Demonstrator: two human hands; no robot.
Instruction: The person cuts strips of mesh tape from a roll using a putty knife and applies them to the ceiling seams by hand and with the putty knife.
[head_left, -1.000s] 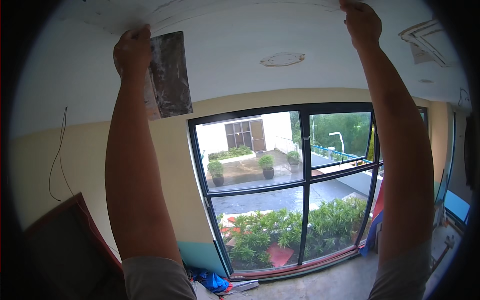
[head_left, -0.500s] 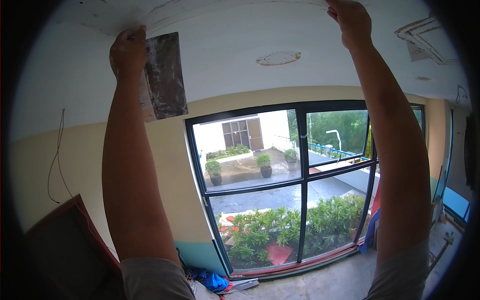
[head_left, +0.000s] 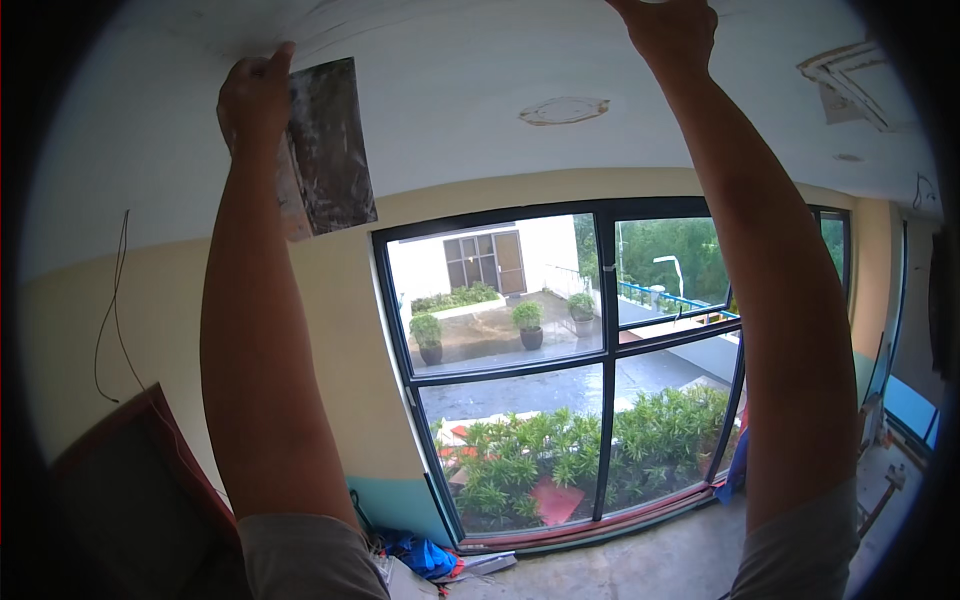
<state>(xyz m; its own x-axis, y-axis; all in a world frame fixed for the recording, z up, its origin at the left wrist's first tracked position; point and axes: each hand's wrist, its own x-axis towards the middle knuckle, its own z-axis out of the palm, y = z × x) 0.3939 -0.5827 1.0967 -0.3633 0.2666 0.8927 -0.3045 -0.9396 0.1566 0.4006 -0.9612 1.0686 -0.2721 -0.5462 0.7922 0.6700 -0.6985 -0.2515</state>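
Both my arms reach up to the white ceiling (head_left: 440, 110). At the upper left my left hand (head_left: 252, 105) is closed on the edge of a dark rectangular plate smeared with white residue, a putty board (head_left: 335, 150) by its look. The board hangs to the right of the hand, below the ceiling. My right hand (head_left: 672, 35) is at the top edge of the picture, close to the ceiling, with its fingers curled. What it grips is cut off by the frame, so I cannot make it out. Streaky marks run over the ceiling between the hands.
Ahead stands a large black-framed window (head_left: 605, 370) with plants outside. The ceiling has an oval patch (head_left: 563, 111) and a square framed opening (head_left: 855, 85). Loose wires (head_left: 118, 300) hang at left above a dark red-framed panel (head_left: 150, 480). A blue bundle (head_left: 425, 558) lies on the floor.
My right hand has moved left along the ceiling, and slightly up out of the picture. The left hand and the board stay nearly in place.
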